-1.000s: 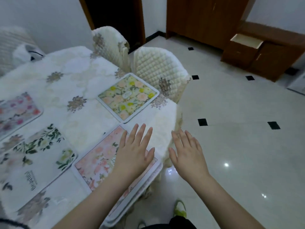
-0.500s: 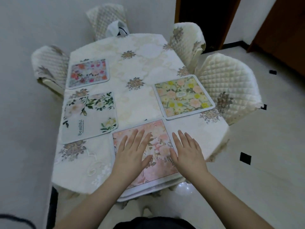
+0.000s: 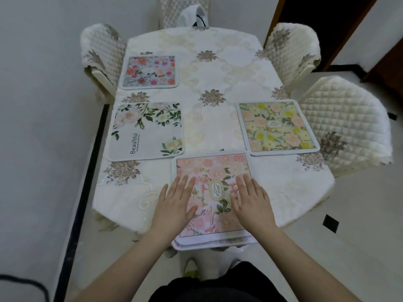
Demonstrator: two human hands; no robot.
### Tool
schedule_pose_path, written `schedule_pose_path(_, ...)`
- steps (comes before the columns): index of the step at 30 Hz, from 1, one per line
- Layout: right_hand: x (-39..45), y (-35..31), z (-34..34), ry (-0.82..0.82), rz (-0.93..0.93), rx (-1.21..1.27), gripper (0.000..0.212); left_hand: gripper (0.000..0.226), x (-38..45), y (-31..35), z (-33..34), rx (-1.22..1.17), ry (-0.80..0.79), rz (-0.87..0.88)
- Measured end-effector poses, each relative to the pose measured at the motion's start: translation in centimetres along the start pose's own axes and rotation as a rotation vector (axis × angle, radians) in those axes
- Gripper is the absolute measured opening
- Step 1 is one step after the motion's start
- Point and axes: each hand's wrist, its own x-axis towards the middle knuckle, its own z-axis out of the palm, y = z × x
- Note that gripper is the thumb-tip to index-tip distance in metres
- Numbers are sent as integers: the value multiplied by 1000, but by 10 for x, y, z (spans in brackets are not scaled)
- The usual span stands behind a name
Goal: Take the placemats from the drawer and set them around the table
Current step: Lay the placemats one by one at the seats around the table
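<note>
The pink mat (image 3: pixel 212 171) lies at the near end of the table (image 3: pixel 220 68), its near edge hanging over the table's rim, with the edge of at least one more mat showing under it there. The left hand (image 3: pixel 174 203) lies flat on its left part, fingers straight and a little spread, gripping nothing; the right hand (image 3: pixel 253 201) lies flat on its right part in the same way, fingers straight. Between the two hands an oval label reading GARDEN shows on the mat. Just beyond its far right corner is the yellow mat (image 3: pixel 277 127), near the table's right edge. At the left edge lies the white mat (image 3: pixel 148 131) with green leaves and the word Beautiful, and beyond that the red mat (image 3: pixel 150 71). A cream embroidered cloth covers the table. Quilted chairs (image 3: pixel 344 127) stand around it, two on the right, one on the left and one at the far end.
</note>
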Motion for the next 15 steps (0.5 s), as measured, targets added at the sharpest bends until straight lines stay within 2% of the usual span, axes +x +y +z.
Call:
schedule_pose_path(2, 3, 0, 7, -18, -14, 1, 67, 99, -2, -2, 8, -27, -44, -24)
schedule_pose_path(4, 9, 3, 13, -24, -23, 3, 65, 105, -1, -4, 16, -26, -86, -43)
schedule_pose_path(9, 26, 25, 32, -98, -71, -44, 67, 80, 2, 2, 27, -23, -157, -139)
schedule_pose_path(15, 45, 64, 41, -234, -107, -85, 94, 76, 3, 8, 36, -18, -208, -210)
